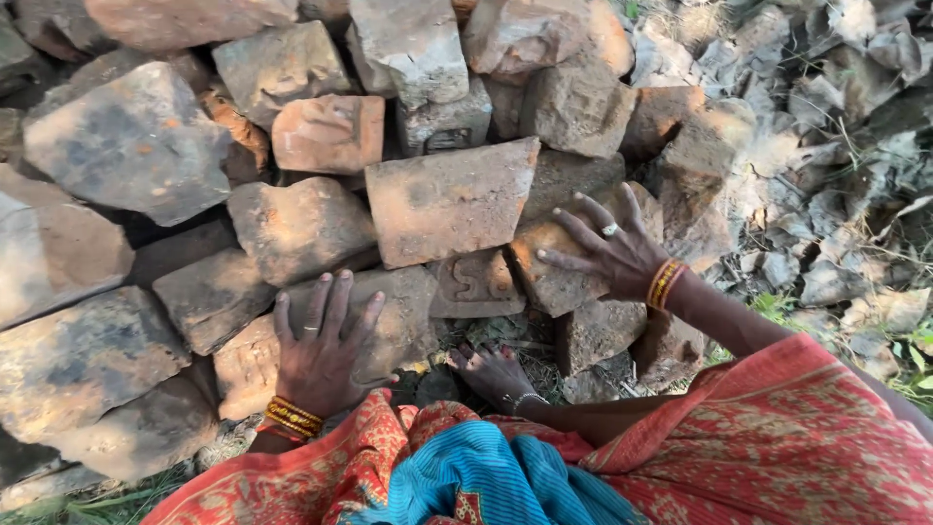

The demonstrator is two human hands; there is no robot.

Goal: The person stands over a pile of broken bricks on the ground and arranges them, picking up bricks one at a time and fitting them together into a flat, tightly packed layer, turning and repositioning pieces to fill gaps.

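Head view looks down on a big heap of rough, weathered reddish-brown bricks (292,194), which fills most of the frame, with dry grey leaves and rubble (836,146) to its right. One large flat reddish brick (449,199) lies near the middle of the heap. Lower down, a red patterned cloth with a blue fold (680,457) covers the person's lap. Left hand (326,345), orange bangles at the wrist, rests flat with fingers spread on a pale chipped brick (389,321), gripping nothing. Right hand (607,248), ringed, lies splayed and unclenched on an orange-brown broken brick (549,282). A bare foot with an anklet (496,374) shows between them.
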